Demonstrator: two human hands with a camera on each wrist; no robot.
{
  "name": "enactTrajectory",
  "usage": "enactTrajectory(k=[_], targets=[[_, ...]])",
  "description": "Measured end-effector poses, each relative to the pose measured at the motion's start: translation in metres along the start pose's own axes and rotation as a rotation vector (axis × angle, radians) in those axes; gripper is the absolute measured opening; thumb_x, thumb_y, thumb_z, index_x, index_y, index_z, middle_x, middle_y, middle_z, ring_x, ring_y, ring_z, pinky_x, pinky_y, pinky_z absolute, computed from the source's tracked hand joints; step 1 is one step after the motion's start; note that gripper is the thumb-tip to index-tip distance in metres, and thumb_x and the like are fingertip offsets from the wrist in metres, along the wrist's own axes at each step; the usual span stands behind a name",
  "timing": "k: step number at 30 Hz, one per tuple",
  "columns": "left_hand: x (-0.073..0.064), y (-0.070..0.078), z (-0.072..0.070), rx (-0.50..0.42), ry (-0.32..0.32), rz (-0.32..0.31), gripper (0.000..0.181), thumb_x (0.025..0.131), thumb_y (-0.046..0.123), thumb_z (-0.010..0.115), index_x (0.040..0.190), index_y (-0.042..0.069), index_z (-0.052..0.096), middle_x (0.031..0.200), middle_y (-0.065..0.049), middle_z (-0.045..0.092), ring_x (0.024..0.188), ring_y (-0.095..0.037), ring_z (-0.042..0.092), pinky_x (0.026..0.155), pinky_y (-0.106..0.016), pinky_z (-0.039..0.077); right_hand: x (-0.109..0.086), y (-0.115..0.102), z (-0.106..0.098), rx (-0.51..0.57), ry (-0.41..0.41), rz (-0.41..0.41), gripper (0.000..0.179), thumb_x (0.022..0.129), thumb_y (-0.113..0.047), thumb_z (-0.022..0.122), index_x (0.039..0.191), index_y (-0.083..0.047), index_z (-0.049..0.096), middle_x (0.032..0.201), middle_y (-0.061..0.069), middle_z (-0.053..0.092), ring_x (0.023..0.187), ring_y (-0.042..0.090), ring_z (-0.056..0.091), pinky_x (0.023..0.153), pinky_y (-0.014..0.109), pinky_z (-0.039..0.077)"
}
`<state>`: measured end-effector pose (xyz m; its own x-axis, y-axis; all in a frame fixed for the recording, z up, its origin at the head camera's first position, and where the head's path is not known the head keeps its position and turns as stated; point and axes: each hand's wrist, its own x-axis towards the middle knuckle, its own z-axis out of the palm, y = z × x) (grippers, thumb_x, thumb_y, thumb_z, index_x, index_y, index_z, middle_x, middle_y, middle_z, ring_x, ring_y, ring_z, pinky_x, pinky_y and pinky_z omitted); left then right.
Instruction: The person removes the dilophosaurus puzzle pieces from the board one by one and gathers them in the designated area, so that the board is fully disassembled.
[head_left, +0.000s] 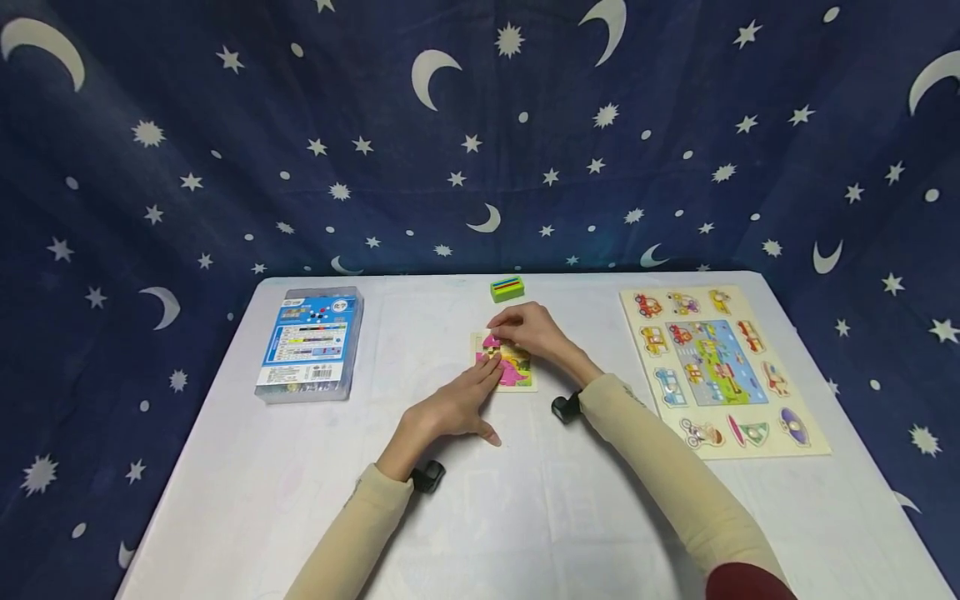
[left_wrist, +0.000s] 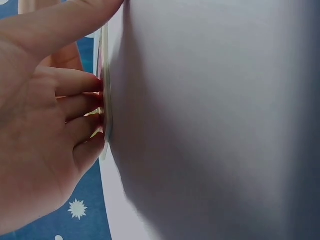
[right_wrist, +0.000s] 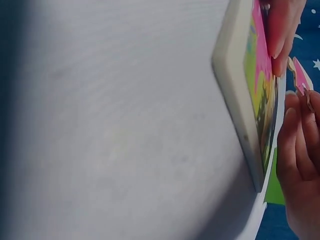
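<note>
A small wooden puzzle board [head_left: 517, 389] with a pink picture on a green and yellow ground lies flat mid-table. My left hand [head_left: 457, 402] rests its nearly straight fingertips on the board's left part, thumb spread toward the table. Over the board's far edge, my right hand [head_left: 534, 329] pinches a pink puzzle piece [right_wrist: 301, 75] between thumb and fingers. The right wrist view shows that piece tilted and raised off the board. In the left wrist view the left fingers [left_wrist: 82, 105] touch the board's surface, which is seen edge-on and mostly hidden.
Behind the board stands a green block [head_left: 507, 289] with coloured stripes on top. To the left lies a clear plastic case [head_left: 309, 346] with a blue label. A larger wooden vehicle puzzle [head_left: 720, 375] lies at the right. A star-patterned dark blue cloth [head_left: 390, 217] hangs behind the table.
</note>
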<state>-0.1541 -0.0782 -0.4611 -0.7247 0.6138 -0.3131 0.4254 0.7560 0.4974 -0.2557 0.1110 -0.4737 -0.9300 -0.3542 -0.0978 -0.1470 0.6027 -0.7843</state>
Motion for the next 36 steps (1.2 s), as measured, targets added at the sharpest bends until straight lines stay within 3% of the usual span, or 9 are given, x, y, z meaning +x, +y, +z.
enactTrajectory(k=[5, 12, 23, 36], targets=[[0.002, 0.0, 0.001, 0.002, 0.003, -0.005, 0.12, 0.076, 0.038, 0.092, 0.164, 0.003, 0.018, 0.174, -0.009, 0.007, 0.162, -0.025, 0.004, 0.13, -0.041, 0.016, -0.003, 0.004, -0.006, 0.013, 0.018, 0.009, 0.017, 0.096, -0.02, 0.074, 0.107, -0.009, 0.081, 0.099, 0.006, 0.079, 0.086, 0.017, 0.066, 0.084, 0.031, 0.052], [0.002, 0.002, 0.0, -0.008, -0.002, -0.041, 0.12, 0.075, 0.038, 0.092, 0.164, 0.004, 0.02, 0.174, -0.007, 0.008, 0.162, -0.025, 0.005, 0.13, -0.041, 0.017, -0.01, 0.011, -0.017, 0.085, -0.001, 0.052, 0.019, 0.097, -0.017, 0.072, 0.11, -0.005, 0.079, 0.098, 0.01, 0.078, 0.076, 0.014, 0.07, 0.071, 0.023, 0.056], [0.001, 0.0, -0.001, -0.031, 0.002, -0.033, 0.12, 0.075, 0.038, 0.092, 0.164, 0.004, 0.02, 0.174, -0.007, 0.007, 0.162, -0.025, 0.004, 0.13, -0.042, 0.016, -0.025, 0.024, -0.04, 0.086, 0.023, 0.066, 0.019, 0.097, -0.015, 0.071, 0.11, -0.004, 0.079, 0.089, 0.01, 0.077, 0.073, 0.02, 0.068, 0.066, 0.03, 0.057], [-0.001, 0.002, -0.001, -0.034, 0.004, -0.033, 0.119, 0.074, 0.036, 0.093, 0.164, 0.005, 0.021, 0.174, -0.007, 0.008, 0.162, -0.025, 0.005, 0.13, -0.042, 0.016, -0.035, 0.041, -0.053, 0.046, 0.017, 0.098, 0.021, 0.097, -0.017, 0.071, 0.111, -0.002, 0.078, 0.089, 0.009, 0.075, 0.071, 0.014, 0.063, 0.063, 0.026, 0.052]])
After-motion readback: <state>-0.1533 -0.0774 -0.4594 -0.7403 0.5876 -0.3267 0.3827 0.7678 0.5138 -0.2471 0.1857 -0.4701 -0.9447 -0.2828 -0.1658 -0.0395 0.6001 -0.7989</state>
